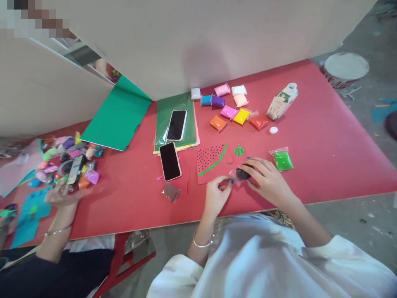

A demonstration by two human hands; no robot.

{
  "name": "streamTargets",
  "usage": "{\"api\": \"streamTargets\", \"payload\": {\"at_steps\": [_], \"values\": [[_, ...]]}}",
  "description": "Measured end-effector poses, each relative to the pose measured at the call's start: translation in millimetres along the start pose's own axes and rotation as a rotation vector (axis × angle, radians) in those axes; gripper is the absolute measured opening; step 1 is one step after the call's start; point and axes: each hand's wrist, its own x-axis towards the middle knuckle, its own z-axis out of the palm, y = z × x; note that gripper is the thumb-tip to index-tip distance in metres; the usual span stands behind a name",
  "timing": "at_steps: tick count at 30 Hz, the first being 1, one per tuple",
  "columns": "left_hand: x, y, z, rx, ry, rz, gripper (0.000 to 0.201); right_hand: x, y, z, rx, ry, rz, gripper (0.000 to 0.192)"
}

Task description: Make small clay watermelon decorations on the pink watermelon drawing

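Both hands are pinching a small bag of dark clay point(242, 172) near the red table's point(325, 140) front edge, right hand point(268, 179) fingers curled over it, left hand point(217, 194) nipping the plastic corner (light, squashy, probably slippery, best gripped at the seam).

Both hands meet over the red table point(325, 136) – right hand point(269, 182) cups a dark clay packet point(242, 172), left hand point(216, 195) pinches its clear wrapper edge. Just behind them lies a paper watermelon slice point(210, 160), w/ a green clay bag point(282, 160) to the right & two phones point(170, 160) to the left. At far left a co-worker's hand point(63, 195) rests by a heap of clay packets point(66, 159) – well apart.
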Motion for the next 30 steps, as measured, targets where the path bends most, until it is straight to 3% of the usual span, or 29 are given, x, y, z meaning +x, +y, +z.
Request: {"api": "streamTargets", "payload": {"at_steps": [9, 12, 15, 17, 22, 30], "values": [[2, -13, 2.1, 0.047, 0.009, -0.043, 0.02, -7, 2, 12, 0.039, -0.048, 0.059, 0.048], [5, -14, 3.3, 0.044, -0.001, -0.054, 0.019, -10, -2, 15, 0.011, 0.007, 0.092, 0.052], [2, -8, 4.3, 0.034, -0.025, -0.063, 0.019, -14, -9, 17, 0.061, 0.048, 0.115, 0.038], [-2, -2, 4.5, 0.051, -0.035, -0.043, 0.018, -15, -14, 18, 0.168, -0.039, 0.123, 0.023], [-11, 10, 2.5, 0.112, -0.122, 0.012, 0.014, -13, -15, 19, 0.42, -0.273, 0.16, 0.029], [-8, 1, 2.0, 0.12, -0.27, 0.037, 0.018, -8, -6, 26, 0.613, -0.385, 0.179, 0.019]]}}
